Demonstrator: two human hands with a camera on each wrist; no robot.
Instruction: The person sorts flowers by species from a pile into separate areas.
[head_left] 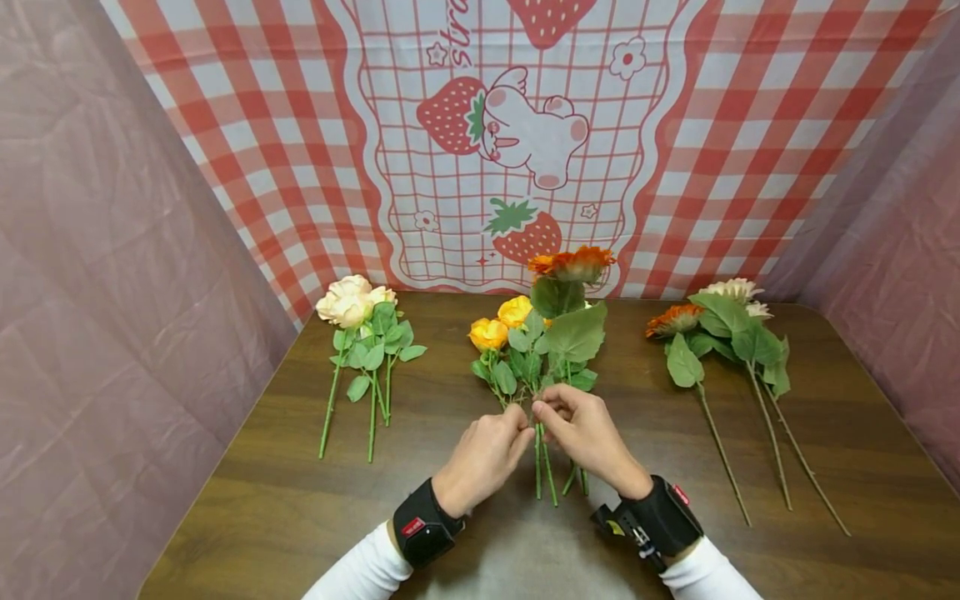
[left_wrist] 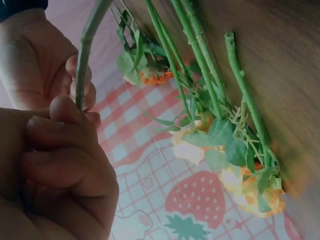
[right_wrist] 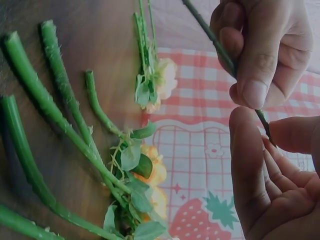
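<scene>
Got my left hand [head_left: 486, 454] and right hand [head_left: 588, 429] both pinching the thin green stem [right_wrist: 202, 22] of an orange, broad-leaved flower [head_left: 576, 335], held up over the yellow roses [head_left: 489, 335] near the middle of the brown wooden table [head_left: 262, 517]'s far edge. Cream roses [head_left: 348, 302] are lying by the far left corner, orange and white long-stemmed flowers [head_left: 723, 317] toward the far right one.

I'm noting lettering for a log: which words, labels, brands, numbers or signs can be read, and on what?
"stra", sideways and cut off at the head view's top edge, on the red-and-white checked fabric cloth.
Small red label on the black left wristband: lettering too small to read.
Small red label on the black right wristband: likewise too small to read.
</scene>
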